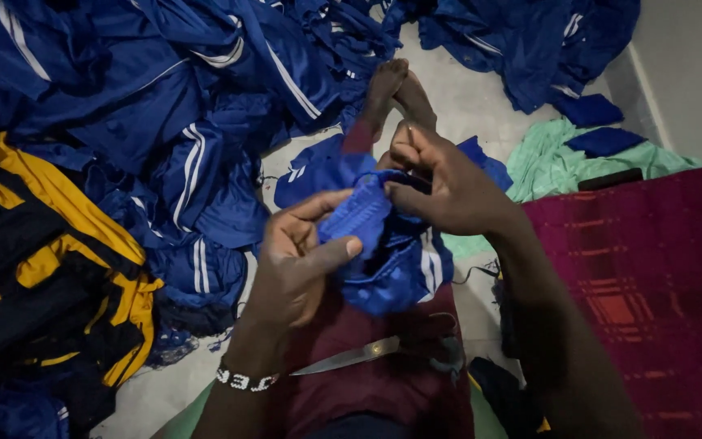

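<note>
Item: blue garment (383, 252), bunched, held over my lap at frame centre. My left hand (298, 264) pinches fabric fold, thumb pressed on top, likely to keep seam taut. My right hand (448, 183) at 1 o'clock, fingertips closed on same cloth, seemingly picking at stitch. Scissors (367, 351) at 6 o'clock on maroon lap, within reach. Blue striped garment pile (188, 106) at 10 o'clock. Yellow-black garments (42, 268) at 9. Maroon checked cloth (660, 284) at 3. Green cloth (562, 158) at 2.
</note>
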